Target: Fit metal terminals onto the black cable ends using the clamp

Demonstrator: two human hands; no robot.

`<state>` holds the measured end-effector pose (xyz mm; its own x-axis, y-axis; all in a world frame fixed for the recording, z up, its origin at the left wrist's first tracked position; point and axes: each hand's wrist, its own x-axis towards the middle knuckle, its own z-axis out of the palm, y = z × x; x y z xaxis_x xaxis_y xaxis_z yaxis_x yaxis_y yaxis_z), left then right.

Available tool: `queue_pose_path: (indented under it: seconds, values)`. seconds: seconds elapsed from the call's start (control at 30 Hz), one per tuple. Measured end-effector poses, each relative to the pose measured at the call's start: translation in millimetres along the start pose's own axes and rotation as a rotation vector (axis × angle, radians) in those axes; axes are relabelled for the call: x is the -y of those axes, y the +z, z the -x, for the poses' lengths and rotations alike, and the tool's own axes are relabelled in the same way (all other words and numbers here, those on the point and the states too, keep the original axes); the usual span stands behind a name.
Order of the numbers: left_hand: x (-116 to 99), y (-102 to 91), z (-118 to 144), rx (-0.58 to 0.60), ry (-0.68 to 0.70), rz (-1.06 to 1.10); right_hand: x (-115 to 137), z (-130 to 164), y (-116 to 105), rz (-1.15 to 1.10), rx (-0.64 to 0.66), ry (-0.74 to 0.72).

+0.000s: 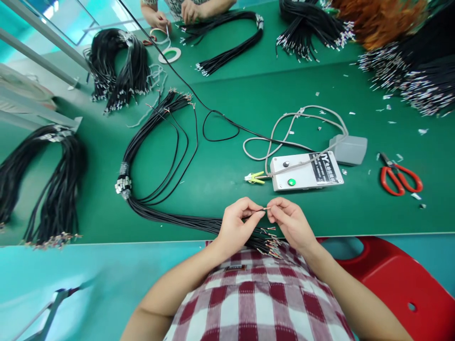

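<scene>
My left hand (237, 223) and my right hand (289, 221) meet over the near edge of the green table (227, 156). Together they pinch the stripped end of one thin black wire (262, 210) between thumbs and forefingers. That wire belongs to a long black cable bundle (159, 156) that loops across the table from a taped band (123, 184) and ends in bare copper tips (269, 242) under my hands. A white tester box (306, 171) with a green lamp and a yellow clip (255, 177) lies just beyond my fingers.
Red-handled scissors (401, 179) lie at right by a grey pedal (349, 149). More black wire bundles (119, 68) lie left and at the back. Another person's hands (174, 14) work at the far edge. A red stool (398, 279) stands beside me.
</scene>
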<state>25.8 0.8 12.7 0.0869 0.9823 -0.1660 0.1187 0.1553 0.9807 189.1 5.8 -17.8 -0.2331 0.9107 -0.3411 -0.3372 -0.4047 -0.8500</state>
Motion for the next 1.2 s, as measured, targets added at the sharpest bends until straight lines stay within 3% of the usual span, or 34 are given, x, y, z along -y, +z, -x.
queue_pose_path:
  seconds: [0.1,0.17,0.6,0.93,1.03,1.2]
  values:
    - [-0.7,-3.3,-1.6,0.061,-0.170,0.166,-4.4,1.0,3.5,-0.019,-0.012,0.013]
    - [-1.5,-4.7,-1.9,0.056,-0.209,0.191,-2.7,1.3,4.6,-0.027,-0.020,-0.005]
    - [-5.5,2.0,0.9,-0.026,-0.141,0.198,0.2,-0.2,11.6,0.089,-0.092,-0.112]
    - [4.0,-1.2,0.7,-0.074,-0.117,0.338,-7.8,-1.8,29.2,-0.048,-0.070,-0.100]
    - [8.6,-4.2,0.6,-0.030,-0.139,0.400,-5.9,-4.8,26.3,-0.060,-0.005,-0.036]
    - [2.1,-6.1,-4.8,0.161,-0.212,0.356,-7.4,-6.1,17.3,-0.073,0.035,0.075]
